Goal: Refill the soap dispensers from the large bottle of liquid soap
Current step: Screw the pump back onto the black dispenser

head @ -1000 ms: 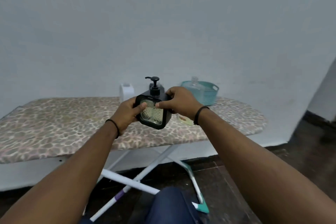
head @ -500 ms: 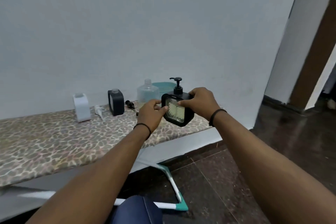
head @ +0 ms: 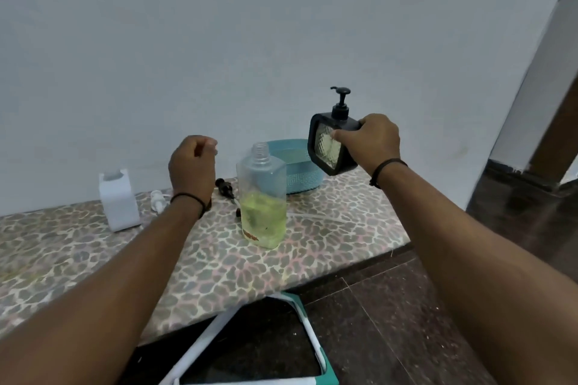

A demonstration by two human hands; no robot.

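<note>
Black plastic, square-bodied, with a clear patterned window: the soap dispenser [head: 331,142] was recorded in our right hand [head: 372,141], lifted above the teal basket [head: 295,167] at the far right end of the board. Its long axis ran near upright, tilted slightly, with the pump head on top and the spout pointing left. Our right fingers wrapped its right side and the thumb pressed across the window, a firm grasp. Our left hand [head: 192,166] hung above the board, loosely curled into a narrow fist, holding nothing and touching nothing. The large bottle of liquid soap [head: 262,200], clear, uncapped, roughly half full of yellow-green liquid, stood upright on the leopard-print board cover [head: 219,259] between our hands. A white dispenser [head: 119,200] stood well to the left, a white pump [head: 158,201] lying just beside it; a black pump [head: 225,187] lay near the bottle.
</note>
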